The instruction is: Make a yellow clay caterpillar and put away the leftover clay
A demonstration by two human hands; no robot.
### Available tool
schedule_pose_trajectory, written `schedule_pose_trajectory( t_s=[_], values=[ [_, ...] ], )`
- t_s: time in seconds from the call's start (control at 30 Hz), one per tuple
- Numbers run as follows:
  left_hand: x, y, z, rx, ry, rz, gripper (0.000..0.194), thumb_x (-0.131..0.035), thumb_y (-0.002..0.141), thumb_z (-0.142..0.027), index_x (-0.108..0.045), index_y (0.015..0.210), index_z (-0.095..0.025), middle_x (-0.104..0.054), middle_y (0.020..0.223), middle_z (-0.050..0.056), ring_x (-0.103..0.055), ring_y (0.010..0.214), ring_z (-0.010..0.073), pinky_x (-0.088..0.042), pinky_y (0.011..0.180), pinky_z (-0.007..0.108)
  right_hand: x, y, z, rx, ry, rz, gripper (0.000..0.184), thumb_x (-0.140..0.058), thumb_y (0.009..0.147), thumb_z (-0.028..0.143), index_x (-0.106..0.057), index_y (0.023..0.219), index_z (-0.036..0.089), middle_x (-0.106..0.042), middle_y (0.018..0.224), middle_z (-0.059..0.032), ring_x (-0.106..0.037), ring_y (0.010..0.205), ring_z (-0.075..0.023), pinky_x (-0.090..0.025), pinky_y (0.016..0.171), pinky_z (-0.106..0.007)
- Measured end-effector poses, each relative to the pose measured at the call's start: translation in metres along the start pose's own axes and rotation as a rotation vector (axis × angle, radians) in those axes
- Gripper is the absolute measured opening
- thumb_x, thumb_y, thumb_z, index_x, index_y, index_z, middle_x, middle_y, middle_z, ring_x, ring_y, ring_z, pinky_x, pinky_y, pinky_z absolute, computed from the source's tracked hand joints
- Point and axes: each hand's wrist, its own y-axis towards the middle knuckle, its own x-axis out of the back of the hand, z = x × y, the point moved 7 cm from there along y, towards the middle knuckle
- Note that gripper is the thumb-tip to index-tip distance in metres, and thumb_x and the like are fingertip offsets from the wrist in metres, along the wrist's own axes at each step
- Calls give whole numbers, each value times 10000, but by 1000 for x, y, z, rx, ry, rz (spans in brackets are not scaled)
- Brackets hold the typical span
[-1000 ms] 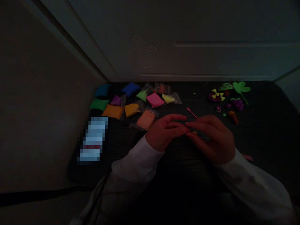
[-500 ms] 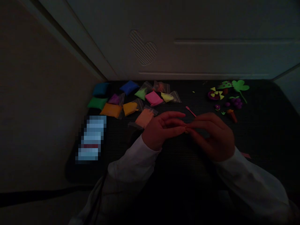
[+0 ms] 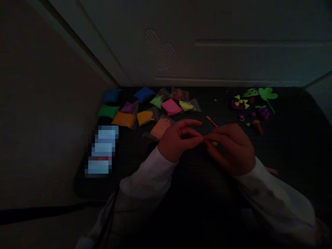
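My left hand and my right hand meet at the fingertips above the dark table. The left thumb is pressed to a finger, while its upper finger stretches out; whatever it pinches is too small and dark to name. My right fingers also close at that spot on something I cannot make out. A small yellow-orange piece shows by the right thumb and fingers; whether it is held or lies on the table is unclear. Behind the hands lies a pink plastic tool. Nearest my left hand is a bag of peach clay.
Several bags of coloured clay, such as an orange bag and a pink bag, lie back left. A blurred lit screen sits at left. Clay figures, including purple grapes and a green flower, are back right.
Both hands have shifted slightly left and stay together at the fingertips. The yellow-orange piece now shows clearly by my right fingers. The view has tilted a little.
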Motion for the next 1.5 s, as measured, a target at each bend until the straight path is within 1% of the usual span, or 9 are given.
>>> schedule_pose_trajectory(
  t_s=[0.27, 0.53, 0.67, 0.8, 0.9, 1.03, 1.17, 1.27, 1.5],
  values=[
    [1, 3, 7, 41, -79, 28, 408, -718, 579, -106, -574, 954, -176, -669, 613, -55, -583, 529, 56, -433, 519, 158, 2, 1, -2, -65, 64, -20, 178, -621, 705, 164, -604, 881, 180, -617, 828, -56, -565, 765, -164, -452, 672, -317],
    [1, 3, 7, 41, -32, 9, 397, -706, 569, -90, -567, 932, -169, -655, 600, -60, -565, 510, 49, -417, 495, 152, -4, 1, -1, -10, 15, 10, 130, -620, 702, 171, -601, 829, 184, -630, 795, -49, -565, 745, -173, -435, 664, -331],
    [3, 3, 6, 9, -31, 5, 369, -693, 591, -106, -576, 933, -177, -640, 614, -57, -564, 529, 51, -416, 506, 159, 0, 3, -2, -76, 120, -12, 113, -614, 691, 138, -592, 796, 172, -616, 779, -48, -570, 734, -160, -447, 663, -313],
    [15, 8, 3, -59, -18, -77, 329, -711, 584, -139, -599, 892, -168, -625, 632, -50, -563, 562, 50, -416, 535, 161, 9, 5, -9, -186, 282, -46, 121, -601, 683, 93, -576, 783, 158, -592, 761, -38, -556, 727, -140, -450, 680, -298],
    [23, 10, -7, -142, 29, -133, 325, -722, 573, -155, -608, 877, -168, -624, 642, -50, -576, 593, 55, -436, 580, 168, 13, 4, -12, -206, 351, -84, 139, -595, 683, 76, -569, 789, 163, -582, 754, -23, -543, 738, -138, -448, 711, -313],
    [29, -7, -29, -296, 341, -211, 288, -709, 619, -215, -617, 888, -169, -660, 732, -19, -620, 687, 93, -482, 653, 207, 12, 3, -15, -195, 335, -99, 129, -591, 695, 90, -574, 791, 175, -590, 752, -18, -545, 737, -145, -454, 720, -334],
    [31, -34, -36, -425, 1008, -296, 194, -623, 722, -244, -643, 901, -174, -689, 858, 22, -628, 803, 135, -493, 772, 270, 14, 4, -14, -181, 330, -113, 118, -586, 697, 85, -579, 789, 158, -597, 752, -29, -551, 747, -146, -459, 716, -325],
    [27, -41, -18, -490, 1330, -199, 192, -576, 760, -229, -645, 926, -161, -691, 895, 45, -624, 854, 148, -501, 777, 266, 17, 5, -11, -172, 332, -126, 118, -593, 691, 87, -582, 789, 152, -598, 754, -33, -554, 754, -145, -459, 719, -313],
    [30, -32, 17, -430, 1596, -67, 230, -473, 824, -230, -635, 982, -187, -684, 901, 56, -631, 838, 171, -517, 744, 295, 21, 5, -13, -169, 308, -169, 106, -574, 715, 104, -579, 801, 165, -600, 758, -29, -556, 762, -151, -453, 698, -318]
  ],
)
